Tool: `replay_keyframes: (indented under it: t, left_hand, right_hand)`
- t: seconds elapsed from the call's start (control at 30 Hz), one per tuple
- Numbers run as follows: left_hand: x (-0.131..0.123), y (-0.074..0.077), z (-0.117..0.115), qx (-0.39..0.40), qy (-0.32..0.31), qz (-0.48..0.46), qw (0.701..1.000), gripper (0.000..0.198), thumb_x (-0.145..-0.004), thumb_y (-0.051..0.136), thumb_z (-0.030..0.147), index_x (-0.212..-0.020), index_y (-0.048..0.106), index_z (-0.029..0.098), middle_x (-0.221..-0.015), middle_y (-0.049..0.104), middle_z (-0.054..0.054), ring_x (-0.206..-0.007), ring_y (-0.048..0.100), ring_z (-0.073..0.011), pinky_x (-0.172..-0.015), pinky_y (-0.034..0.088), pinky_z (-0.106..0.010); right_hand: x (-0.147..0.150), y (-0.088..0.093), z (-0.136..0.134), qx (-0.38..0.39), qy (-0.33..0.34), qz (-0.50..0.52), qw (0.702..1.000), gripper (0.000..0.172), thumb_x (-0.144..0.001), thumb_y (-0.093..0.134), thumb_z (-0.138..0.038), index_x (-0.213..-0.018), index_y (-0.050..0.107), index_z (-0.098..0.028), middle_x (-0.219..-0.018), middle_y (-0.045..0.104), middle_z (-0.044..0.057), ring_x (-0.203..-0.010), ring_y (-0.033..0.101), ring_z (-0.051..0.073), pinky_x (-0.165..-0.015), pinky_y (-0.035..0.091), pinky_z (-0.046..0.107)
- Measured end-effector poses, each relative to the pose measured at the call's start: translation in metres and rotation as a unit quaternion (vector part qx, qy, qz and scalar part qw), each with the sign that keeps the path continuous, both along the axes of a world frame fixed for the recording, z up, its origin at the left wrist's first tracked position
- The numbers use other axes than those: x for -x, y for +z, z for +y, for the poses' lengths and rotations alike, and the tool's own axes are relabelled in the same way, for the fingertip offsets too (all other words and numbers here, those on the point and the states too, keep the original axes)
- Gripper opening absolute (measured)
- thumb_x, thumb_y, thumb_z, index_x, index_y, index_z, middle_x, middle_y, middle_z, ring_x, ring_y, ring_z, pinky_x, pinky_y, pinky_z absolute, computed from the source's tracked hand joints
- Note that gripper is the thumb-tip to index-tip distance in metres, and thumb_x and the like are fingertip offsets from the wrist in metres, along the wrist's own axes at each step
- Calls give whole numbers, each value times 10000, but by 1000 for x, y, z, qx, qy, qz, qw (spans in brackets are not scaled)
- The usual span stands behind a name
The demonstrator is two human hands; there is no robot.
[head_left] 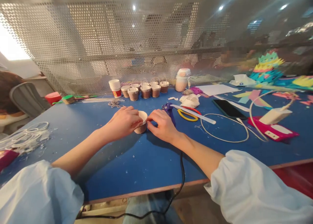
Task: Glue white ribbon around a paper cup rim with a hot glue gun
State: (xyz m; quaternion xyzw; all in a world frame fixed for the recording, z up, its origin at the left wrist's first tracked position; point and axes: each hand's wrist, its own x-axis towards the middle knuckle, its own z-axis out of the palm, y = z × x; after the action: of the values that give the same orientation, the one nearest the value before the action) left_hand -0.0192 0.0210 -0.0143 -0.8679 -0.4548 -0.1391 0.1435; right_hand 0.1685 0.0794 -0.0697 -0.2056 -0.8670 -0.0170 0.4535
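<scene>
A small cup [141, 130] with a light rim and a brownish, textured side stands upright on the blue table in front of me. My left hand [126, 121] is closed at the cup's left side, fingertips pinched at the rim. From the other side, my right hand [161, 124] pinches at the same rim; a thin whitish strip or string shows there between the fingertips, too small to make out. Just behind my right hand lies a purple glue gun [167, 109], partly hidden, with a long translucent glue stick [195, 113] sticking out.
Several finished-looking cups [145, 91] with loop handles stand at the back beside stacked paper cups [114, 87]. Right are scissors [187, 115], a phone [230, 108], a white cable [227, 141] and a charger [275, 115]. White cord [29, 136] lies left. A black cord [182, 171] crosses the front edge.
</scene>
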Motion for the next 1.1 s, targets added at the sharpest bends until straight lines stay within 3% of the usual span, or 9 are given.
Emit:
replay_keyframes:
  t: [0.1,0.2,0.37,0.43,0.53,0.67,0.9,1.1]
  left_hand:
    - [-4,4,0,13,13,14,1000,251,-883,511,256,-726,695,187,-714,658,-55,-705,507,-190,-657,369,-318]
    - [-9,11,5,64,68,-27,995,188,-794,542,236,-681,685,192,-680,670,-37,-666,527,-178,-597,350,-288]
    - [-14,26,18,262,164,-132,942,153,-685,561,278,-607,647,178,-519,526,27,-514,448,-110,-486,297,-232]
    - [-16,30,23,292,179,-158,926,138,-650,564,259,-545,591,173,-486,423,43,-487,374,-94,-457,255,-232]
    - [-18,32,30,290,200,-222,909,166,-619,553,229,-473,492,178,-481,330,50,-483,290,-84,-444,197,-243]
    - [-16,28,35,286,211,-298,886,200,-611,565,246,-458,455,181,-486,315,52,-493,266,-80,-450,188,-242]
    - [-13,26,33,259,213,-259,906,156,-616,578,283,-584,647,147,-526,467,27,-533,387,-102,-470,269,-233]
    - [-16,23,30,269,209,-302,890,182,-604,587,273,-644,705,141,-569,571,8,-580,471,-120,-505,330,-230]
  right_hand:
    - [1,-1,1,25,12,7,1000,113,-843,554,-130,-758,582,-199,-759,638,18,-743,565,168,-709,408,318]
    - [3,-4,1,93,40,30,994,107,-847,562,-110,-792,604,-193,-780,649,11,-737,598,148,-701,442,290]
    - [8,-9,-2,215,78,87,970,113,-815,588,-89,-792,636,-189,-781,675,11,-699,625,138,-679,494,266]
    - [9,-9,-4,243,84,102,961,108,-799,599,-91,-776,639,-189,-752,679,6,-680,626,141,-664,501,266]
    - [11,-9,-5,268,82,114,953,108,-783,606,-90,-762,640,-191,-728,684,0,-671,630,144,-656,509,268]
    - [12,-10,-2,288,55,129,947,115,-774,615,-80,-751,654,-185,-718,692,5,-663,631,147,-653,509,272]
    - [18,-11,3,305,36,137,942,122,-783,634,-90,-806,709,-183,-776,720,21,-704,656,154,-674,517,271]
    - [21,-7,-1,321,35,154,934,127,-775,654,-97,-838,731,-175,-823,726,38,-746,669,161,-718,526,276]
